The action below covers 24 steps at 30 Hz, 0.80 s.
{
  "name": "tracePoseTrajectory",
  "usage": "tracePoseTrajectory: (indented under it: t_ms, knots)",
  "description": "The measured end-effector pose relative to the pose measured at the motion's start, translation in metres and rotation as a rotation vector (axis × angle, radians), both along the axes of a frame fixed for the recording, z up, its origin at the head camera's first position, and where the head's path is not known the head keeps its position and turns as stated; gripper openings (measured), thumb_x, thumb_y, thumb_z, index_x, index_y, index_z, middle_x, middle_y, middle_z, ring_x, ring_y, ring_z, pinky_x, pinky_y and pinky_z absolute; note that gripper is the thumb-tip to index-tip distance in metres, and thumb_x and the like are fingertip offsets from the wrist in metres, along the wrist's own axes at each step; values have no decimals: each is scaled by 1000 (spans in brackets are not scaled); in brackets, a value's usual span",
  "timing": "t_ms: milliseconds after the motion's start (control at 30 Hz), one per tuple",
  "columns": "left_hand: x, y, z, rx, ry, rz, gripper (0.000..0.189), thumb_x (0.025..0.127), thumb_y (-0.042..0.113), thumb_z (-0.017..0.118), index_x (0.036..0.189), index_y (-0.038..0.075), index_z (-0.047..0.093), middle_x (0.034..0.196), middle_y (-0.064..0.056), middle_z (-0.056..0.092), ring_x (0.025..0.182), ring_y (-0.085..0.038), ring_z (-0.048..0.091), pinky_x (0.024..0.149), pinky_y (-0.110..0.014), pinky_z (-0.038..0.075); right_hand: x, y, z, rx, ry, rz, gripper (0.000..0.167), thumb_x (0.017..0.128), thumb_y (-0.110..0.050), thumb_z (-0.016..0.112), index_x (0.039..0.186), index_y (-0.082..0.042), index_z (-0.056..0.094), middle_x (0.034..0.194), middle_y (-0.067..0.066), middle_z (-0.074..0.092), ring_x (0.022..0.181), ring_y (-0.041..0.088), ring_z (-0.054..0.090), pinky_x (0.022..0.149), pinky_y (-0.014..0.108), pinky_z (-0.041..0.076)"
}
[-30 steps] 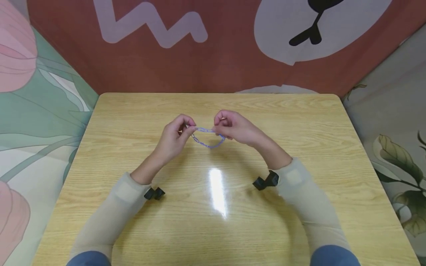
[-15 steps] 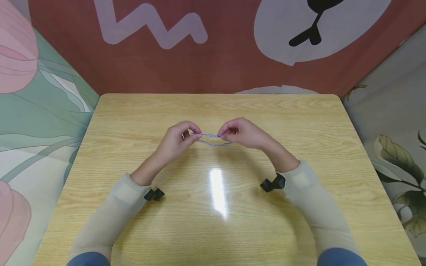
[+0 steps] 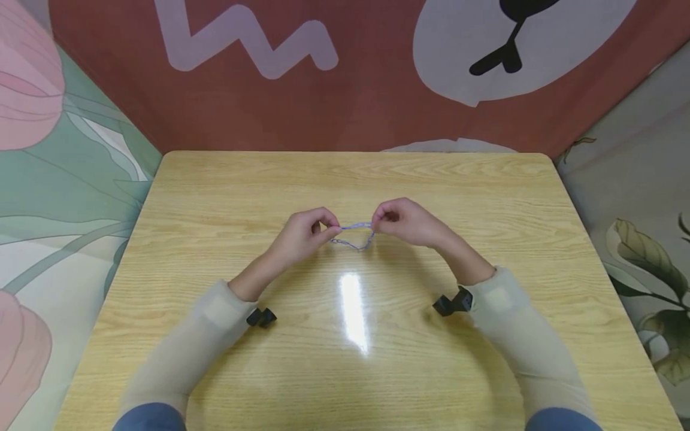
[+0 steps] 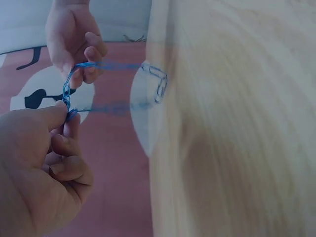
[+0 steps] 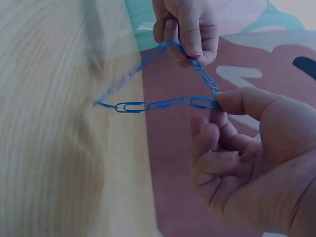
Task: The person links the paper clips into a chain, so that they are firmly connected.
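Note:
A closed loop of linked blue paper clips (image 5: 201, 102) hangs between my two hands above the table. My left hand (image 3: 306, 235) pinches the loop between thumb and forefinger at its left side. At the opposite side, my right hand (image 3: 411, 221) pinches it the same way. One stretch of the paper clip chain (image 3: 356, 225) runs nearly straight from hand to hand, while the rest sags below. In the left wrist view, parts of the hanging chain (image 4: 118, 106) are blurred. The right wrist view shows the single clips linked end to end.
The wood-grain table (image 3: 302, 371) lies under both hands, with a bright light reflection on it. A red wall panel (image 3: 372, 114) rises behind its far edge. Small black cameras (image 3: 261, 318) sit at the sleeve cuffs. Patterned cloths flank the table.
Both hands have moved to the right and toward the near side with the paper clip loop between them. The right hand's grip has shifted along the loop, and the chain's hanging shape has changed.

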<state>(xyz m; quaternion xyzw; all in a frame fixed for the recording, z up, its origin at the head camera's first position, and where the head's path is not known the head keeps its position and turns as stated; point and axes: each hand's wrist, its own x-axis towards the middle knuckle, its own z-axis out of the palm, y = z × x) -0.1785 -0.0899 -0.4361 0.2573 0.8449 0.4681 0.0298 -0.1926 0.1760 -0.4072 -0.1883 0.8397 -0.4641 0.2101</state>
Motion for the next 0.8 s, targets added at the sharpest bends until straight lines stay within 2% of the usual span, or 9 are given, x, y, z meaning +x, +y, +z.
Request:
tracePoseTrajectory:
  t_ms: [167, 400, 600, 800]
  knots:
    - [-5, 7, -9, -16, -22, -3, 5, 96, 12, 73, 97, 8, 71, 92, -3, 71, 56, -11, 45, 50, -23, 36, -6, 6, -12, -31, -51, -61, 14, 96, -3, 57, 98, 6, 68, 91, 23, 67, 77, 24, 57, 69, 29, 49]
    - [-17, 11, -23, -10, -72, 31, 7, 96, 11, 73, 101, 7, 70, 96, -6, 72, 57, -12, 47, 51, -23, 38, -13, 9, -41, -54, -28, -124, 13, 97, -5, 60, 100, 5, 68, 90, 18, 66, 77, 22, 56, 66, 24, 46]
    - [-27, 12, -35, -8, -102, 84, 7, 96, 9, 72, 101, 5, 69, 96, -7, 71, 56, -12, 49, 51, -23, 41, -18, 8, -59, -20, 29, -174, 12, 99, -10, 64, 99, -1, 71, 88, 15, 66, 71, 19, 54, 59, 25, 43]
    - [-34, 16, -42, -44, -122, 150, 8, 96, 10, 72, 101, 5, 69, 95, -6, 69, 64, -15, 54, 60, -27, 47, -26, 4, -71, 55, 125, -213, 10, 99, -13, 67, 99, -4, 72, 86, 8, 67, 72, 19, 56, 61, 25, 45]
